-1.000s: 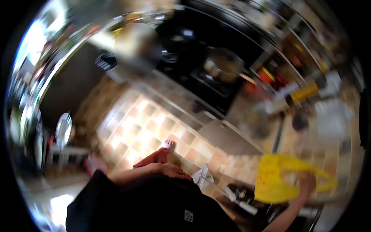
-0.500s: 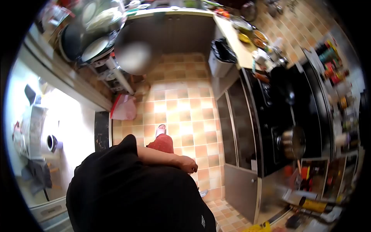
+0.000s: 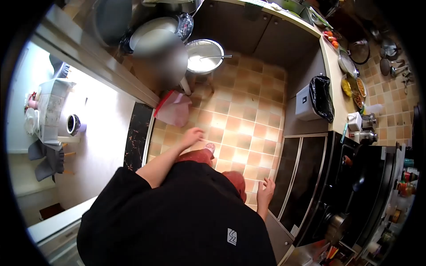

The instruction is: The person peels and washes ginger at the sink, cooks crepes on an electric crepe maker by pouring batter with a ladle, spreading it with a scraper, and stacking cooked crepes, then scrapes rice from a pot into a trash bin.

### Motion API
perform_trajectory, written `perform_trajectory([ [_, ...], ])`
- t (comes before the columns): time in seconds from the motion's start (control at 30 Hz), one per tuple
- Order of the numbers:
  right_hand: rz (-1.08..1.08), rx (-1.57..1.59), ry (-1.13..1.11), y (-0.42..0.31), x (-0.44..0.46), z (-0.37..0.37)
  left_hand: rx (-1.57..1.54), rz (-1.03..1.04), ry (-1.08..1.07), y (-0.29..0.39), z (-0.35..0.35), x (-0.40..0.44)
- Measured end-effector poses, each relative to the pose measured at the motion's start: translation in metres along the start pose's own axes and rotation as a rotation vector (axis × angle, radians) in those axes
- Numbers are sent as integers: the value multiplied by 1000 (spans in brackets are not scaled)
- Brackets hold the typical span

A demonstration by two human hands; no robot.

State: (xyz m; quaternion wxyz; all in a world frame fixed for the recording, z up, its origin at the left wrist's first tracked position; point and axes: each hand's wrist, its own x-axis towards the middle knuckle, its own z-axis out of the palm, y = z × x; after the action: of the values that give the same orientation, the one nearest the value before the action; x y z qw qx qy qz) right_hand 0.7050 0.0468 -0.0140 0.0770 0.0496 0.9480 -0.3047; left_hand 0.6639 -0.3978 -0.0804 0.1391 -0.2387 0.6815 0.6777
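Observation:
My left hand (image 3: 192,137) hangs in front of my body over the tiled floor, slightly blurred, its fingers loosely stretched and holding nothing. The pink plastic bag (image 3: 174,109) on the floor is the thing closest to it. Lower on the right, my right hand (image 3: 265,191) is held out beside the dark glass-fronted cabinet (image 3: 284,168), fingers apart and without anything in them. Beyond my left hand, a large white-inside basin (image 3: 203,60) rests on a wooden stool, with a light-handled utensil (image 3: 216,56) lying across it.
On the right stand a white bin (image 3: 306,104) with a black liner and a black stove (image 3: 359,186) carrying a metal pot (image 3: 336,226). Dishes of food (image 3: 355,88) line the counter. A doorway opens at left. A grey blurred patch hides part of the upper left.
My view has turned and shifted, bringing the basin and bin into clearer sight. Both hands now show; only one hand was visible before, closed near my body.

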Motion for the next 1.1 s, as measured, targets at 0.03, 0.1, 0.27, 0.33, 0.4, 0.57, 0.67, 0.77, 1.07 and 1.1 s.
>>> perform_trajectory([
  [0.03,171,82,-70,17,5,11,-129,-46,172,-29,-36,8],
  [0.1,393,-31,-321,80,10,40,-168,-266,405,-98,-110,3],
  [0.27,425,-425,-921,140,28,71,-190,-861,813,-130,-169,-81],
  [0.33,454,-339,-901,135,60,71,-159,-919,811,-138,-163,-100],
  [0.4,444,-282,-883,132,102,69,-228,-976,821,-139,-137,-96],
  [0.57,464,-72,-757,123,241,53,-80,-781,931,-166,-39,12],
  [0.67,538,354,-501,119,350,45,161,-630,910,-50,21,81],
  [0.77,332,516,-419,60,466,16,327,-474,734,72,45,129],
  [1.07,-87,494,-452,-120,546,-21,91,-352,715,53,69,179],
  [1.1,-123,388,-458,-131,543,-23,229,-439,680,81,75,163],
])
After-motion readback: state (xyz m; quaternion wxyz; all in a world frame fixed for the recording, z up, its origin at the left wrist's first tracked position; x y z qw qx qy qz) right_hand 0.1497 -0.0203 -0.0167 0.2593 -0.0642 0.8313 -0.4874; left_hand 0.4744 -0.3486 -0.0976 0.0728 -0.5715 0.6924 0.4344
